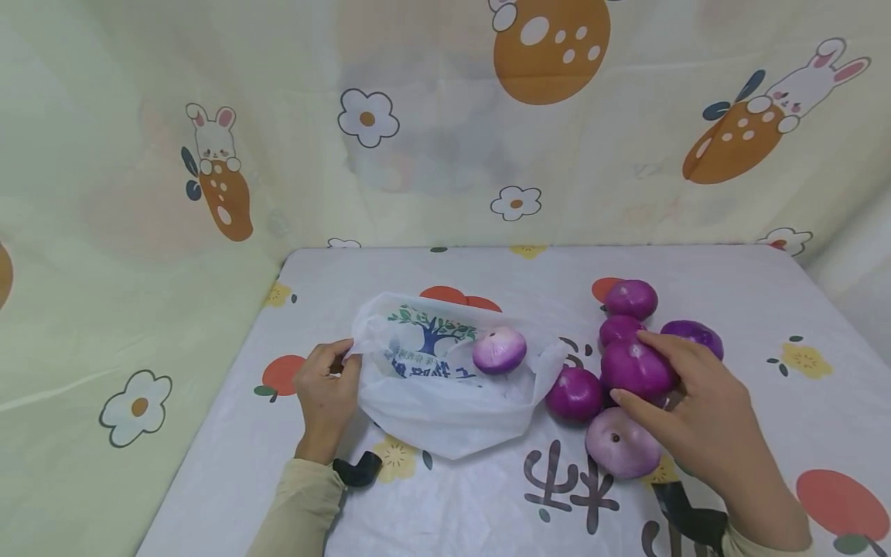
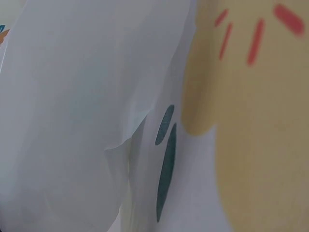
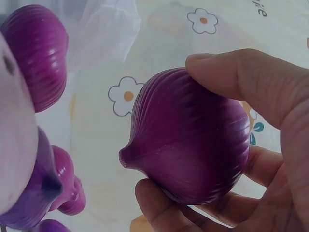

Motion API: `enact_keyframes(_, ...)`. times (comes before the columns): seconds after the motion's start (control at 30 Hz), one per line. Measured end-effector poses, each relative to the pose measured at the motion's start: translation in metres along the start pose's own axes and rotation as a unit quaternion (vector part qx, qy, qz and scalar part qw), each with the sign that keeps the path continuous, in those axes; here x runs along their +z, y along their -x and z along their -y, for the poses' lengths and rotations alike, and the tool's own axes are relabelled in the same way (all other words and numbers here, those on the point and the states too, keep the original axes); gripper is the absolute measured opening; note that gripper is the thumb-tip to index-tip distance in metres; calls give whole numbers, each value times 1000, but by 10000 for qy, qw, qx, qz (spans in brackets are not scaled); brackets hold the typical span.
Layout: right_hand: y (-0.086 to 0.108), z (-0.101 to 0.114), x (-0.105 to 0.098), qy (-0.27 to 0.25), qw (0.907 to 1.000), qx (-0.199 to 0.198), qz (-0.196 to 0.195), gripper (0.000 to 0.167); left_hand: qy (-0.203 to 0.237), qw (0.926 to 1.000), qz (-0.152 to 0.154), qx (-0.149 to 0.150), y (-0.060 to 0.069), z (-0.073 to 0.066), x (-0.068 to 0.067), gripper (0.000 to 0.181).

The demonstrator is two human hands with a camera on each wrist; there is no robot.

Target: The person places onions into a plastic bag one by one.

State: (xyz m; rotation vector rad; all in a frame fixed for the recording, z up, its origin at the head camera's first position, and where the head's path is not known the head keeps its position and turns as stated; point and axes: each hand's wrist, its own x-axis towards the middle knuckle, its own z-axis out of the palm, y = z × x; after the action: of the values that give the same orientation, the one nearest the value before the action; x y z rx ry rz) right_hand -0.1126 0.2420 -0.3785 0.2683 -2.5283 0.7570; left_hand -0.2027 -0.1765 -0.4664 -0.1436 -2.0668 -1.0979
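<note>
My left hand point(image 1: 329, 387) pinches the left edge of a thin white plastic bag point(image 1: 445, 418) printed with a green and blue tree. One pale-and-purple onion point(image 1: 498, 352) lies toward the bag's right end; whether inside or on top, I cannot tell. My right hand point(image 1: 710, 418) holds a purple onion point(image 1: 636, 370) between thumb and fingers, its pointed tip showing in the right wrist view point(image 3: 188, 135). Around it are several more onions, including a dark one point(image 1: 574, 394) beside the bag and a pale one point(image 1: 622, 443) nearer me. The left wrist view shows bag plastic point(image 2: 87, 106), without the hand.
Farther back on the patterned tablecloth point(image 1: 752, 418) sit a purple onion point(image 1: 630, 299), a smaller-looking one point(image 1: 621, 330) and a darker one point(image 1: 692, 338). A printed curtain point(image 1: 431, 170) hangs behind the table. Black straps point(image 1: 358, 469) circle the wrists.
</note>
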Motion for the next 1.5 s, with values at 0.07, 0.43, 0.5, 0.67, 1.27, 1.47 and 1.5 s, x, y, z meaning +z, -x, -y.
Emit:
enact_keyframes(0.07, -2, 2, 1, 29, 10000, -63, 6, 78, -18, 10000, 7, -7, 0, 0, 0, 16)
enact_keyframes(0.43, -10, 17, 10, -252, 9991, -144, 306, 79, 3, 10000, 6, -58, 0, 1, 1, 18)
enact_keyframes(0.5, -12, 21, 13, -291, 9989, -167, 317, 78, 11, 10000, 7, -46, 0, 1, 2, 18)
enact_keyframes(0.67, -14, 31, 17, -297, 9986, -186, 390, 77, 71, 10000, -14, 2, 0, 1, 2, 19)
enact_keyframes(1.27, -26, 54, 37, -502, 9959, -570, 501, 70, 104, 9999, 27, 8, 0, 1, 3, 19)
enact_keyframes(1.47, -30, 63, 40, -557, 9942, -413, 827, 71, 54, 10000, 59, 28, 0, 3, 2, 18)
enact_keyframes(1.5, -30, 64, 41, -582, 9935, -383, 896, 71, 65, 10000, 57, 26, 0, 3, 2, 18)
